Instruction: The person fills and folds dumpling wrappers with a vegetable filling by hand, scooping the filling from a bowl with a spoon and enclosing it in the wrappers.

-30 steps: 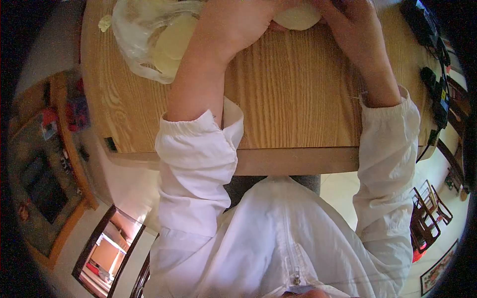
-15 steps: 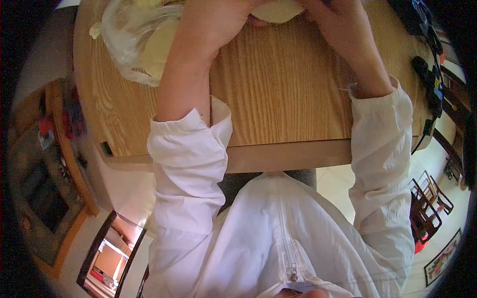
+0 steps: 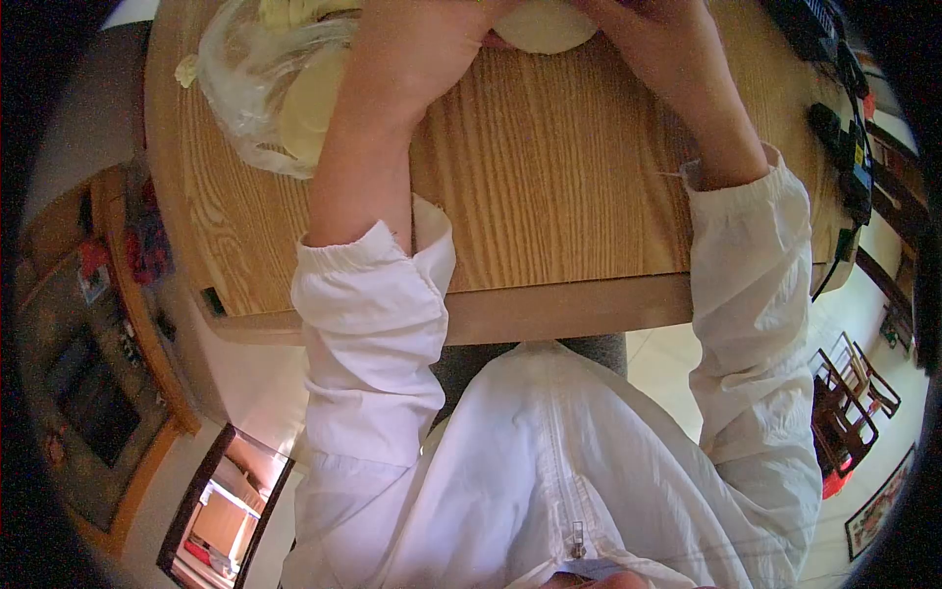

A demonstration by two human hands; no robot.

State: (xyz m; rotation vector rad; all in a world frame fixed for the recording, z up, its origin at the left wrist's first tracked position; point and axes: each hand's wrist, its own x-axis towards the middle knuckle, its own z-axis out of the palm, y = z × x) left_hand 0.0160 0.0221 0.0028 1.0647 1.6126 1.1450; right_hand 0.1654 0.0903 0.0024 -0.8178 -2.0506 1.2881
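At the top edge of the view, a pale round dumpling wrapper [image 3: 546,26] is held between my two hands. My left hand [image 3: 437,44] curls at its left side, with a bit of a finger showing beneath it. On the other side, my right hand [image 3: 657,34] grips it, closed as far as I can see. Most fingertips are cut off by the frame or hidden. To the left of my left forearm lies a clear plastic bag [image 3: 235,93], with a stack of yellowish round wrappers [image 3: 312,103] in it.
The wooden table [image 3: 549,187] has its near edge just in front of my body. A small pale scrap [image 3: 185,71] lies left of the bag. Black devices with a cable [image 3: 852,162] sit along the right edge. Dark chairs [image 3: 846,412] stand further off at right.
The wrapper and both hands show slightly differently, with the wrapper a little higher in view and its lower edge rounder. The bag stays on the table.
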